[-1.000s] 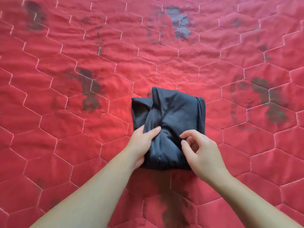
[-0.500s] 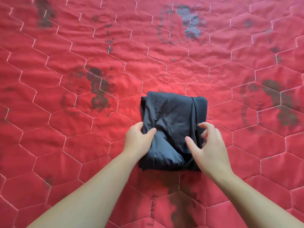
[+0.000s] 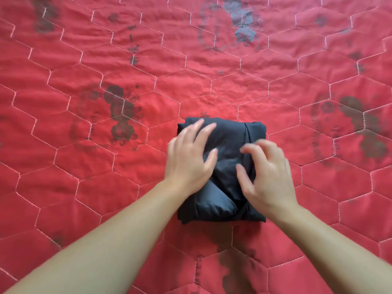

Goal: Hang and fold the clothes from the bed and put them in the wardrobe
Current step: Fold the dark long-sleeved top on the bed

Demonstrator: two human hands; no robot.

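One red quilted bed (image 3: 84, 170) carries one folded dark garment (image 3: 229, 134) near its middle. Two bare forearms reach in. The left hand (image 3: 188, 158) lies on it, fingers straight and spread; the right hand (image 3: 267, 175) hovers blurred, fingers loosely curled, holding nothing.

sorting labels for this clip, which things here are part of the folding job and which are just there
In the job:
- folded dark garment
- left hand, flat on it
- right hand, fingers bent over it

Just there:
- red quilted bedspread

One folded dark garment (image 3: 229, 145), one red quilt (image 3: 84, 187), two hands.
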